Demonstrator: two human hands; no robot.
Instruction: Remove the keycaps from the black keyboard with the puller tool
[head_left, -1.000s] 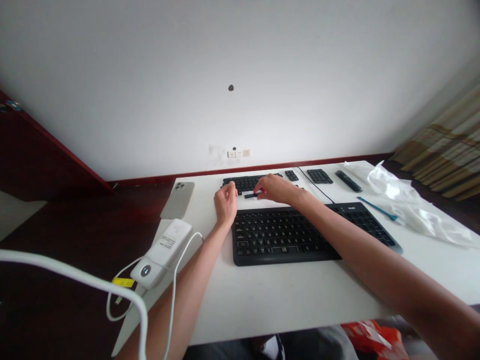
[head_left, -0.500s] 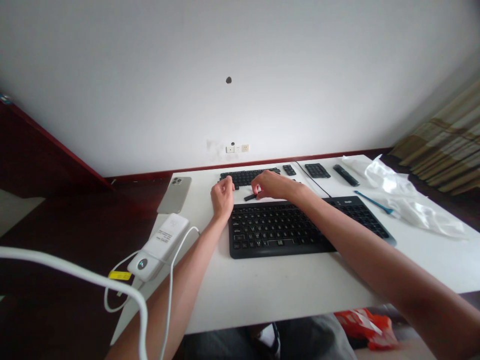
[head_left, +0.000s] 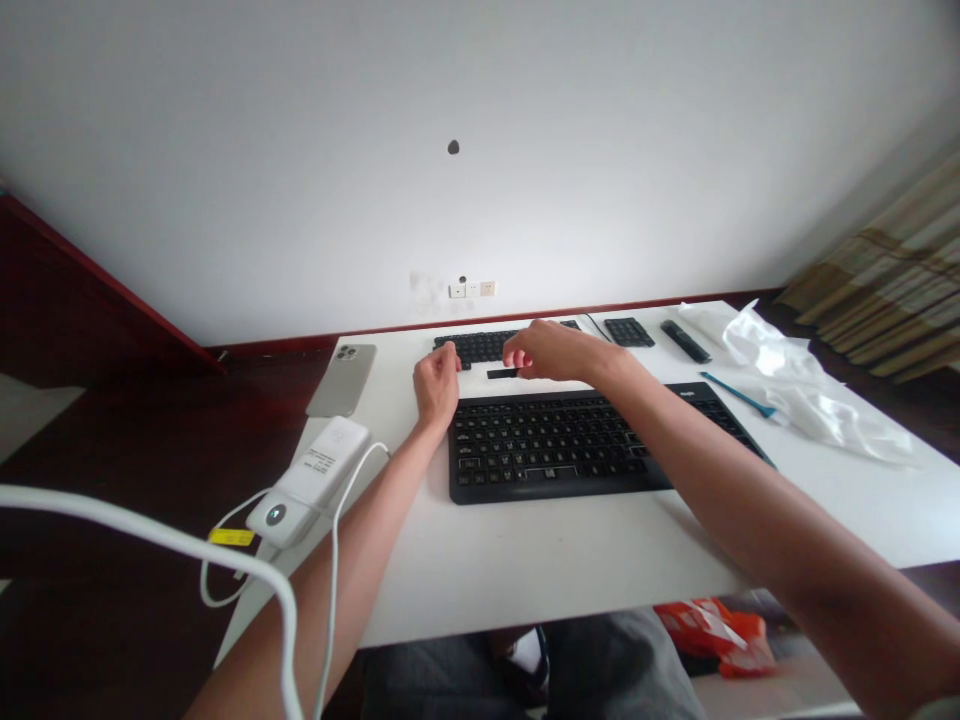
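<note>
A black keyboard (head_left: 547, 440) with its switches exposed lies on the white desk, its main body in front of my hands. Behind it, black keycaps (head_left: 480, 348) are laid out in rows. A long black space bar keycap (head_left: 501, 374) lies flat just in front of those rows. My right hand (head_left: 551, 352) is curled at the keycap's right end, fingers closed around that end, which they partly hide. My left hand (head_left: 437, 385) rests at the left end of the rows, fingers curled and pressed together; whatever they hold, if anything, is hidden.
A number-pad block of keycaps (head_left: 628, 332), a dark elongated object (head_left: 685, 342), a blue tool (head_left: 739, 394) and clear plastic wrapping (head_left: 787, 370) lie right. On the left are a phone (head_left: 343, 380) and a white power bank (head_left: 309, 482) with a cable (head_left: 334, 600).
The space bar keycap has turned from slanted to level with the rows, and my right hand has shifted slightly with it. My left hand stays by the rows; the camera view has shifted a little.
</note>
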